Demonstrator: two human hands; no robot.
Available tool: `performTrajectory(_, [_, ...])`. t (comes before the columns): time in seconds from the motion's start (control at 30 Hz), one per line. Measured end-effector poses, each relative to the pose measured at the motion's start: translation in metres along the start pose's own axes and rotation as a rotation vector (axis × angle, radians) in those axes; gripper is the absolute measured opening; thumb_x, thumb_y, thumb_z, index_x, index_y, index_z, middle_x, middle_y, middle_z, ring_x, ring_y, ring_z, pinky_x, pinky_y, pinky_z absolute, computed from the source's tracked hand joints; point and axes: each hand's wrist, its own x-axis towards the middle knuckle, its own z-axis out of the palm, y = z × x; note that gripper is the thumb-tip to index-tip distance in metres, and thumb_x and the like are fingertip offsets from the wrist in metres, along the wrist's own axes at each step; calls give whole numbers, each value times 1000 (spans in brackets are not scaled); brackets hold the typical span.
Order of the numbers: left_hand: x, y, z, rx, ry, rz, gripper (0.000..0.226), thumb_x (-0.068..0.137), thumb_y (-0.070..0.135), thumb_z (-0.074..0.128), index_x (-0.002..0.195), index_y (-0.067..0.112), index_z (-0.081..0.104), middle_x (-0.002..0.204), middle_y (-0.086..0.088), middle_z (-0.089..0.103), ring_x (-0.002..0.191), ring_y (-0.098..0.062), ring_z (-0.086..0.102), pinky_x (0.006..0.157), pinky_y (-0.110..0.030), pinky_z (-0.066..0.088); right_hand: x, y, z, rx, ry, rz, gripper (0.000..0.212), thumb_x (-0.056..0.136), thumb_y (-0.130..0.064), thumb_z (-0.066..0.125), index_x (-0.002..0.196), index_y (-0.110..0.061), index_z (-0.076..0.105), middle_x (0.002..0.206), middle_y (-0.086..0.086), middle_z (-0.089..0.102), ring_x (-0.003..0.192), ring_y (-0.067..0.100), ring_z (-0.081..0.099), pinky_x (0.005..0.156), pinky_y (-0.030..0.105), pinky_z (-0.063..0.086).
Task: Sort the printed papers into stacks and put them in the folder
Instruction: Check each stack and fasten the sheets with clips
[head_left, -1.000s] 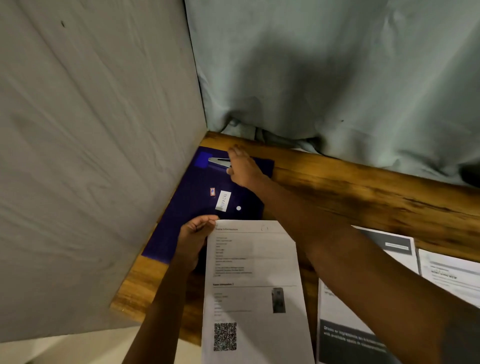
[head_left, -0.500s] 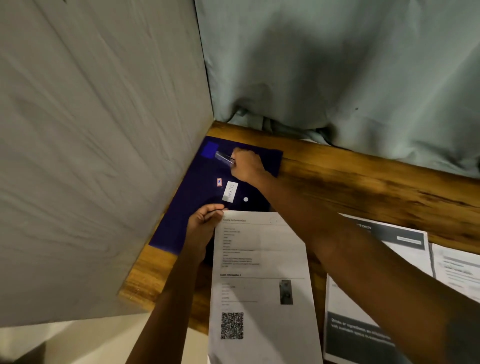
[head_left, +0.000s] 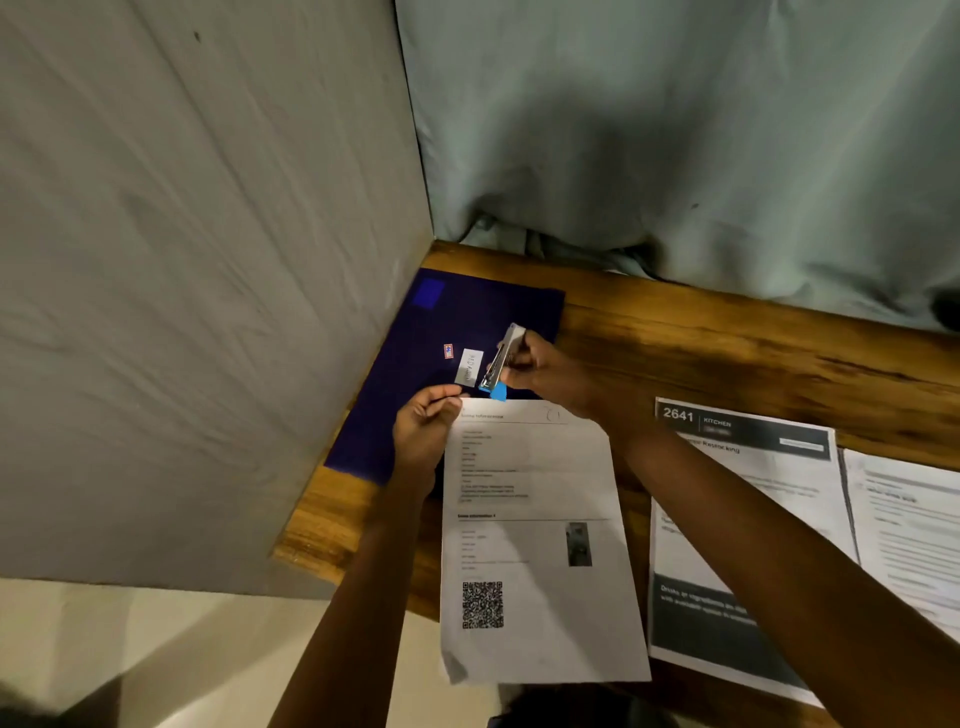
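Observation:
A dark blue folder (head_left: 457, 317) lies flat in the desk's back left corner, with small labels on its cover. A printed paper stack with a QR code (head_left: 535, 545) lies in front of it, partly over the folder's near edge. My left hand (head_left: 423, 428) pinches the stack's top left corner. My right hand (head_left: 545, 371) grips a small silver stapler (head_left: 500, 358) with a blue tip, held tilted just above that top left corner.
Two more printed sheets lie to the right: one headed "2641 KITCHEN" (head_left: 737, 525) and another (head_left: 909, 519) at the right edge. A grey panel (head_left: 208, 260) walls the left side, a pale curtain (head_left: 675, 130) hangs behind the wooden desk (head_left: 727, 343).
My right hand picked the stapler up from the folder's far end and brought it toward me, to the stack's top left corner. My left hand kept holding that corner.

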Motion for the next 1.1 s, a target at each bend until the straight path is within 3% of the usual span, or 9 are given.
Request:
performTrajectory(0.1, [-3, 0, 0, -22, -2, 26, 15, 89, 7, 63, 95, 20, 66, 98, -3, 71, 89, -16, 70, 76, -26, 57, -6, 0, 4, -38, -1, 13, 54, 93, -7, 57, 140, -9, 32, 134, 10, 53, 122, 22, 52, 90, 27, 48])
performTrajectory(0.2, [-6, 2, -1, 15, -14, 60, 17, 89, 10, 64, 94, 26, 67, 102, -3, 72, 94, -18, 70, 81, -31, 57, -12, -2, 7, -64, 0, 18, 47, 93, -7, 57, 135, -12, 36, 127, 5, 55, 112, 15, 53, 69, 15, 48])
performTrajectory(0.3, [-8, 2, -2, 26, -22, 63, 18, 90, 11, 63, 95, 28, 67, 104, -4, 72, 94, -18, 70, 81, -32, 57, -15, -4, 9, -100, 6, 13, 46, 93, -9, 58, 134, -12, 37, 127, 5, 55, 106, 10, 52, 60, 12, 46])
performTrajectory(0.5, [-13, 2, -2, 88, 26, 91, 17, 90, 13, 64, 96, 28, 66, 104, -2, 71, 91, -14, 70, 80, -32, 58, -19, -12, 10, -124, -29, 6, 45, 92, -8, 59, 131, -14, 37, 130, 6, 55, 113, 15, 54, 66, 14, 50])
performTrajectory(0.67, [-15, 4, -1, 84, 9, 91, 17, 91, 14, 62, 100, 27, 66, 107, -1, 70, 93, -16, 70, 77, -32, 59, -21, -12, 17, -164, -72, 0, 53, 91, -5, 59, 137, -14, 34, 136, 9, 52, 124, 21, 50, 87, 25, 46])
performTrajectory(0.77, [-17, 7, 0, 81, 4, 105, 18, 92, 12, 61, 99, 28, 66, 107, -1, 69, 91, -14, 70, 70, -24, 58, -20, -13, 21, -171, -66, 6, 52, 91, -5, 59, 137, -12, 35, 136, 10, 52, 124, 22, 50, 88, 24, 45])
performTrajectory(0.9, [-20, 9, 0, 76, -1, 116, 19, 92, 9, 61, 102, 23, 67, 107, -2, 70, 89, -14, 71, 73, -26, 58, -21, -12, 23, -179, -38, 22, 46, 91, -5, 59, 132, -9, 39, 134, 10, 54, 115, 16, 52, 81, 20, 45])
performTrajectory(0.97, [-22, 11, 1, 79, -5, 115, 19, 91, 9, 60, 103, 22, 67, 106, -3, 70, 87, -13, 71, 71, -25, 58, -22, -12, 23, -187, -28, 25, 45, 91, -5, 58, 132, -9, 40, 133, 10, 54, 119, 19, 52, 82, 21, 44])
performTrajectory(1.1, [-22, 11, 2, 58, -25, 74, 21, 89, 13, 65, 109, 19, 67, 105, -5, 71, 90, -17, 71, 79, -35, 59, -23, -12, 23, -194, 6, 17, 45, 92, -5, 58, 133, -8, 40, 130, 9, 55, 111, 14, 53, 71, 15, 47])
